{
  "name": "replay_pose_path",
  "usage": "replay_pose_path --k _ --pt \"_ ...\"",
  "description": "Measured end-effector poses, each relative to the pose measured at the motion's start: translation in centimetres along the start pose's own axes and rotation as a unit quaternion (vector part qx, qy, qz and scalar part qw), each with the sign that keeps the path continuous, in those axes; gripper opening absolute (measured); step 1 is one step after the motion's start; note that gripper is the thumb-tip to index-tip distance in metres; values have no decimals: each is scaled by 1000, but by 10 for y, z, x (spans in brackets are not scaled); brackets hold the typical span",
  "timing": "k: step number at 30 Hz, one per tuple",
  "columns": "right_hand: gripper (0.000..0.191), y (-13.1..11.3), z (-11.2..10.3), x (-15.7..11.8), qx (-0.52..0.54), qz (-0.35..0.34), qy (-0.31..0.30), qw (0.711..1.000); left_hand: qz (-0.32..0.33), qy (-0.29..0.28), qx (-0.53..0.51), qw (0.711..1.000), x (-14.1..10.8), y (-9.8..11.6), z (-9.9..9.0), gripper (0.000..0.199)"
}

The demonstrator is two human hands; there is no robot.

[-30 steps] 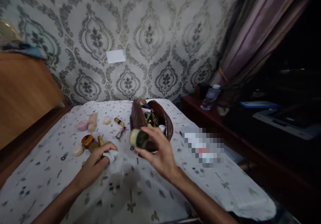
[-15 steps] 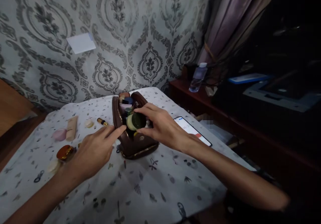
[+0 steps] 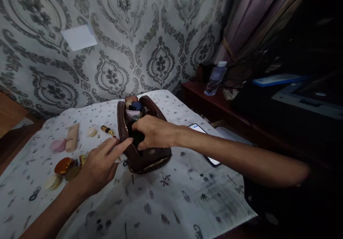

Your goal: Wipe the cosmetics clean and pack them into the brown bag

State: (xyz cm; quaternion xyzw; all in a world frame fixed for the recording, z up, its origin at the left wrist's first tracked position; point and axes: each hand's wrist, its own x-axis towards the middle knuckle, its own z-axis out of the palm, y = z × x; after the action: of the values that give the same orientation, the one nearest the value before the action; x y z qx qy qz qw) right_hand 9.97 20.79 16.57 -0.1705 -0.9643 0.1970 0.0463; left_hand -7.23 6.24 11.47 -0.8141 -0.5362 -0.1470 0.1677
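A brown zippered cosmetic bag (image 3: 150, 160) stands unzipped on the bed, with several small items inside. My right hand (image 3: 154, 132) reaches down into its mouth, thumb and fingers closed around a dark-lidded jar (image 3: 137, 138). The jar's lower part is hidden in the bag. At the bag's left rim, my left hand (image 3: 100, 162) steadies it; the index finger reaches over the edge and the other fingers curl lower, partly hidden. Left of the bag lie a black-and-gold tube (image 3: 107, 130) and a small cream-coloured item (image 3: 91, 132). An amber jar (image 3: 63, 166) lies close to my left wrist.
A beige squeeze tube (image 3: 72, 137), a pink round item (image 3: 58, 145) and a pale round item (image 3: 52, 182) lie at left. A phone (image 3: 213, 161) lies partly under my right forearm. On the dark red furniture stands a water bottle (image 3: 215, 78).
My right hand has lowered the jar deeper into the bag, so its green side is now covered. The left hand stays at the rim. The view has shifted slightly.
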Motion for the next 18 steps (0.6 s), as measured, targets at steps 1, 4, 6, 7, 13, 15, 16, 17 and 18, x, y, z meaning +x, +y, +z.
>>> replay_pose_path --k 1,4,6,7,13,15,16,17,18 --pt "24 -5 -3 2 -11 12 -36 999 3 -1 1 1000 1 0 -1 71" --pt "33 -15 -4 9 -45 45 -107 992 16 1 8 1000 2 0 -2 70" --pt "35 -18 1 14 -75 50 -116 989 19 5 14 1000 1 0 -2 69" --pt "36 -20 5 16 -89 50 -112 988 17 7 17 1000 1 0 -1 69" --pt "35 -23 16 26 -116 63 -127 983 10 8 33 999 -3 0 0 71" --pt "36 -25 15 29 -110 61 -154 980 11 10 32 999 -4 0 -1 71" --pt "36 -25 15 31 -106 64 -166 978 11 10 31 999 -5 -1 0 71" --pt "37 -26 15 32 -102 72 -173 977 11 10 29 999 -5 -2 0 70" --pt "37 -26 16 33 -97 83 -172 977 10 10 26 1000 -6 -2 0 70"
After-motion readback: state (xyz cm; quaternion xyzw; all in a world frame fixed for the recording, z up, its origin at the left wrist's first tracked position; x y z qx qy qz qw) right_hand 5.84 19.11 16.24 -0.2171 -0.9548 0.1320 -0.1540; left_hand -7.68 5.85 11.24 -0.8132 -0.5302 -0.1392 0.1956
